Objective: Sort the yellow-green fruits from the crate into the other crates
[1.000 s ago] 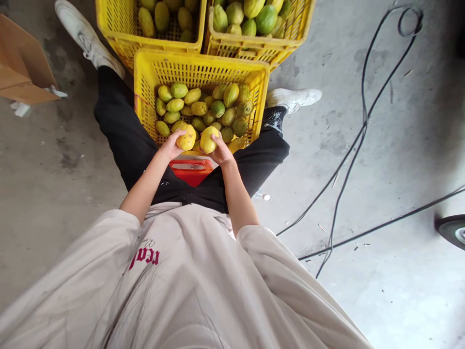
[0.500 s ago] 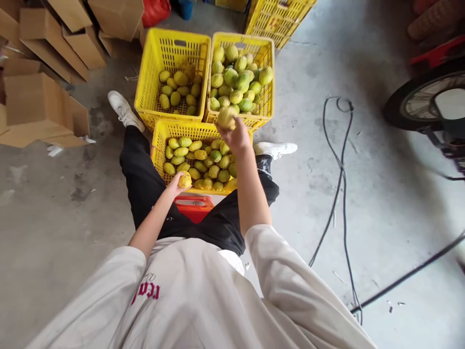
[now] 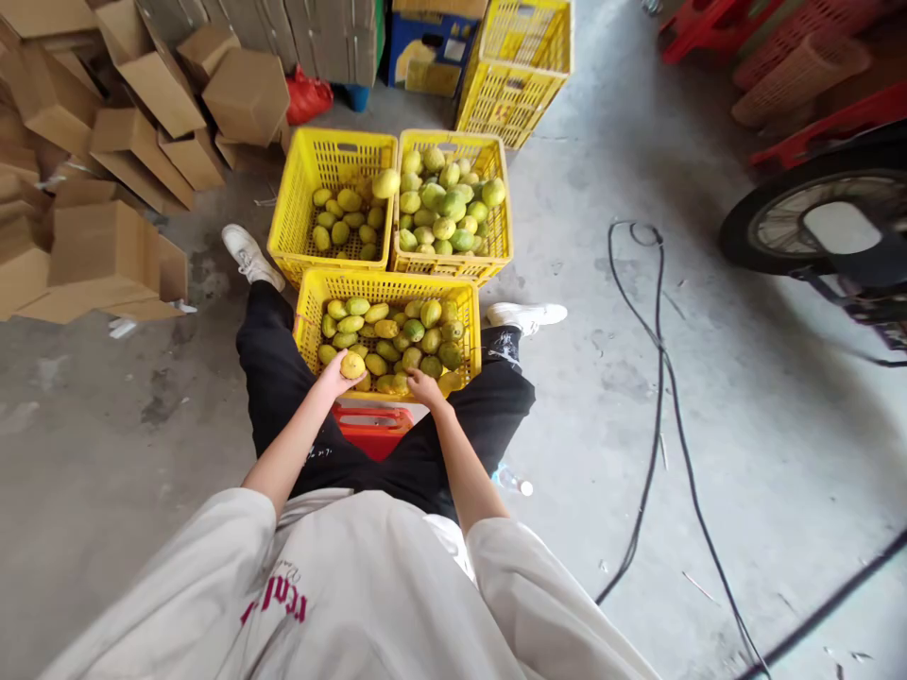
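Observation:
My left hand (image 3: 338, 377) is closed around a yellow oval fruit (image 3: 352, 365) above the near left side of the front yellow crate (image 3: 304, 316). At that crate's near edge, my right hand (image 3: 426, 388) reaches in with loosely bent fingers beside several green and yellow fruits (image 3: 414, 331); no fruit shows clearly in its grasp. One pale yellow fruit (image 3: 386, 183) appears over the inner rim of the back left crate (image 3: 283, 203); whether it touches anything I cannot tell. More fruit lies in that crate, and the back right crate (image 3: 504, 222) is fuller.
Cardboard boxes (image 3: 106, 250) are heaped at the left, and stacked yellow crates (image 3: 506, 94) stand behind. A black cable (image 3: 658, 349) loops over the floor at the right, near a wheel (image 3: 822, 208). Below the front crate is a red plastic object (image 3: 372, 439).
My right hand has left the fruit it held near the back right crate and come down to the front crate. A fruit now appears over the back left crate. My left hand keeps its fruit.

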Action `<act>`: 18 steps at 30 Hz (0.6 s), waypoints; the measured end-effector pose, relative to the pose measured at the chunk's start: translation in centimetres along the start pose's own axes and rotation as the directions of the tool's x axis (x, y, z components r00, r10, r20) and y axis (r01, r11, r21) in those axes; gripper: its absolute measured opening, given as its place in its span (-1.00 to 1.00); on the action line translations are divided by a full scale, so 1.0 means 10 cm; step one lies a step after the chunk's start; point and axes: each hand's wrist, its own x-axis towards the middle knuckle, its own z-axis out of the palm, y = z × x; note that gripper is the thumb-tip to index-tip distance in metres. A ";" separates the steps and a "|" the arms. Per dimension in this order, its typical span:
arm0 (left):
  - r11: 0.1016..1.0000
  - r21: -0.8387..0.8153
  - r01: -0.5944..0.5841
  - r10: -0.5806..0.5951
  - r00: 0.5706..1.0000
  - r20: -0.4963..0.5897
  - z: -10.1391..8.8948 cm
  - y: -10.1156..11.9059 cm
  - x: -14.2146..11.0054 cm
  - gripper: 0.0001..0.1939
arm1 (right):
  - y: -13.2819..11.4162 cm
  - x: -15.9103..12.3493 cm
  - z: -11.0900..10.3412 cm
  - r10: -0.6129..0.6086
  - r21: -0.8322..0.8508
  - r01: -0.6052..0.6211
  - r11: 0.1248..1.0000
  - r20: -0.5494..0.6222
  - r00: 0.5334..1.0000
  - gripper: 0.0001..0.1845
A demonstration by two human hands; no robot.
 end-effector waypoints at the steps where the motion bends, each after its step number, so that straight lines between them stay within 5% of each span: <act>1: 0.999 -0.018 -0.031 0.032 0.999 0.026 0.09 0.13 -0.01 -0.87 | -0.04 0.01 -0.02 0.022 -0.043 -0.020 0.999 0.040 0.999 -0.52; 3: 0.991 -0.069 -0.117 0.123 0.988 0.091 0.32 0.50 -0.03 -0.80 | -0.09 0.00 -0.05 0.052 -0.117 -0.040 0.992 0.100 0.994 -0.54; 6: 0.924 -0.171 -0.341 0.377 0.888 0.263 0.73 1.19 -0.04 -0.86 | -0.12 -0.05 -0.05 0.067 -0.182 -0.041 0.982 0.134 0.989 -0.48; 10: 0.833 -0.188 -0.521 0.554 0.785 0.278 1.09 1.94 -0.07 -0.74 | -0.12 -0.09 -0.05 0.074 -0.216 -0.041 0.976 0.147 0.986 -0.46; 14: 0.862 -0.092 -0.499 0.507 0.838 0.204 1.02 2.09 -0.06 -0.75 | -0.12 -0.09 -0.06 0.082 -0.226 -0.044 0.973 0.161 0.984 -0.46; 18: 0.939 0.133 -0.318 0.310 0.947 0.080 0.70 1.75 0.05 -0.84 | -0.12 -0.07 -0.07 0.098 -0.224 -0.054 0.973 0.194 0.976 -0.43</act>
